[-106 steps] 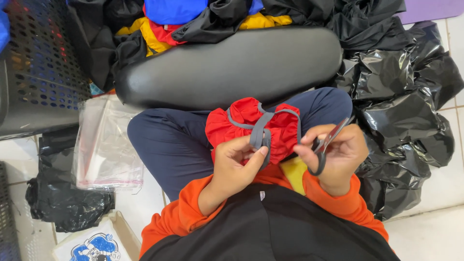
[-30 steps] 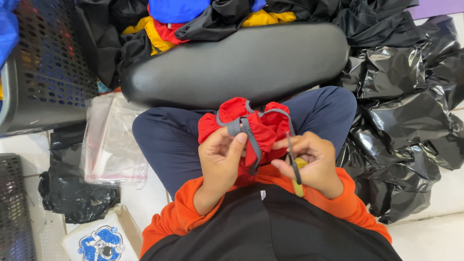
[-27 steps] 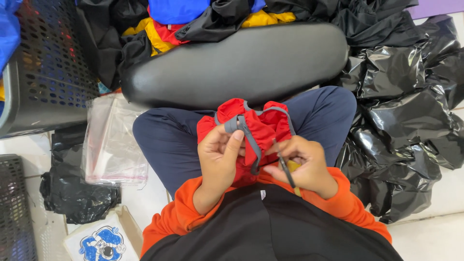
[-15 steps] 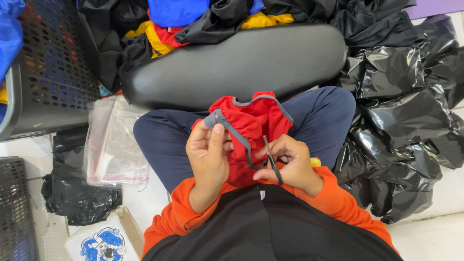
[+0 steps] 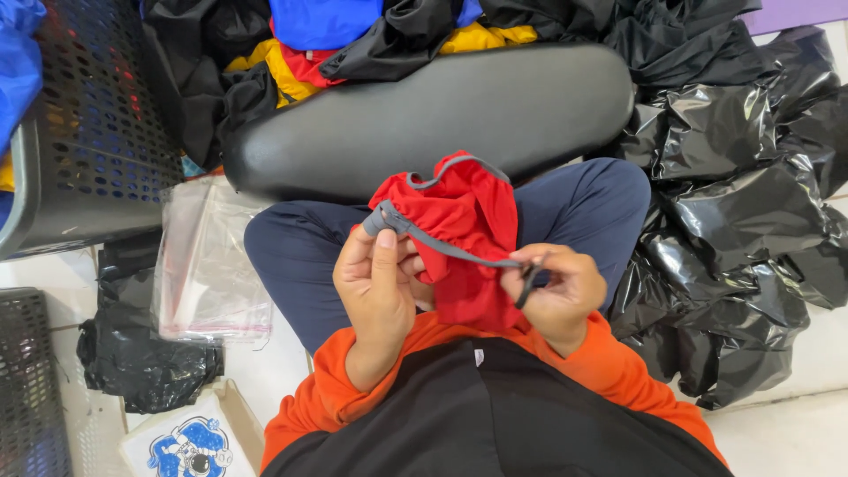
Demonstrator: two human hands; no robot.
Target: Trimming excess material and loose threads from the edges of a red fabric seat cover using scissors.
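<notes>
The left hand [image 5: 378, 287] is pinching the grey band [image 5: 442, 247] of a red garment [image 5: 464, 221]. The right hand [image 5: 556, 291] is pinching the band's other end beside small scissors [image 5: 528, 284].

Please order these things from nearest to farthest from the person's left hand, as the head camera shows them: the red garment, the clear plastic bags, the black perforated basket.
1. The red garment: held by the left hand at its grey band, over the lap.
2. The clear plastic bags: on the floor, left of the knee.
3. The black perforated basket: at the upper left, beyond the bags.
</notes>
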